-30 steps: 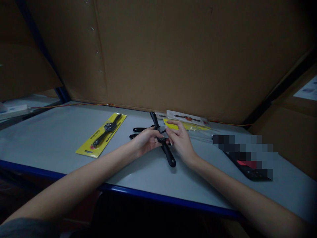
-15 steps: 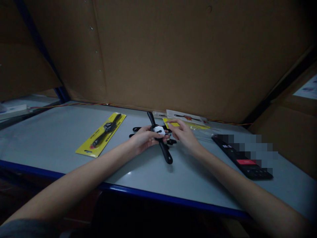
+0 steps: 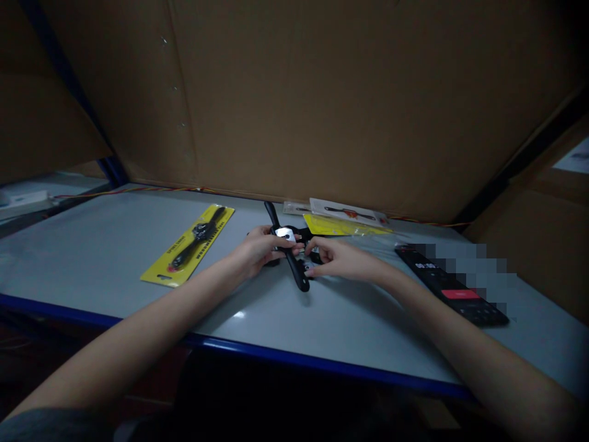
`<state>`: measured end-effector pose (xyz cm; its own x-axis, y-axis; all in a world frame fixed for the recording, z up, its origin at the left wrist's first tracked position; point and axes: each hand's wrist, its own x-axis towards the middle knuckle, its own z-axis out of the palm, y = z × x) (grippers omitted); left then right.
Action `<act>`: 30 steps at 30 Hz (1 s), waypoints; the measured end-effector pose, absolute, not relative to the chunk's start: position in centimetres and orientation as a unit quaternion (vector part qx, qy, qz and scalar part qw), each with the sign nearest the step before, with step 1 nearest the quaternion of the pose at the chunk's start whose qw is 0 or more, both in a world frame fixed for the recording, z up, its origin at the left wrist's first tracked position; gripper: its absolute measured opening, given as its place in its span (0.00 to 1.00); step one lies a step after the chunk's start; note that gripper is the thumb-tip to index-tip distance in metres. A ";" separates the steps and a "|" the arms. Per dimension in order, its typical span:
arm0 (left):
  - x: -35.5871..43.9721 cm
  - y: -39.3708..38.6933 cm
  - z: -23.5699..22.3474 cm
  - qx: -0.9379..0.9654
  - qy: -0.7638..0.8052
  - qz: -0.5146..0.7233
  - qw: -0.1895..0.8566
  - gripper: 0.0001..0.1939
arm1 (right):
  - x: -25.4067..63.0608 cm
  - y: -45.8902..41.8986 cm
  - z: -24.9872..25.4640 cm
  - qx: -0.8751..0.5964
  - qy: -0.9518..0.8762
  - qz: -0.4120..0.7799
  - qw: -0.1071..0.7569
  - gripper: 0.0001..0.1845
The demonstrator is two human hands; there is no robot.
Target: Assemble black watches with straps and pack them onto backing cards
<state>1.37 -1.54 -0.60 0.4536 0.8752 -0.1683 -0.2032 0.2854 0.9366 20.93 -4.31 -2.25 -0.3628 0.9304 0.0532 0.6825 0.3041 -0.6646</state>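
My left hand [image 3: 257, 248] is closed around the middle of a black spokeshave [image 3: 297, 273], tilted with one handle toward me and the other toward the back. A shiny metal blade [image 3: 285, 236] with a dark slot lies at its centre, under my left thumb. Just right of it, my right hand [image 3: 338, 258] is low over the table, thumb and fingers curled among small dark parts [image 3: 307, 266]; what they pinch is hidden. Behind the hands, another black tool [image 3: 299, 232] is partly covered.
A packaged spokeshave on a yellow card [image 3: 188, 245] lies to the left. White and yellow packaging [image 3: 350, 213] lies at the back against the cardboard wall [image 3: 294, 110]. A black device with a timer display [image 3: 453, 288] is on the right. The table's blue edge [image 3: 276, 359] runs in front.
My right hand has come down and toward me, from beside the blade to the small dark parts. My left hand has shifted slightly left with the spokeshave.
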 end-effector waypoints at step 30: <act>1.9 -2.1 -0.8 0.461 0.320 0.267 0.784 0.12 | 17.5 -5.2 -1.8 -0.483 -0.572 0.478 0.459 0.11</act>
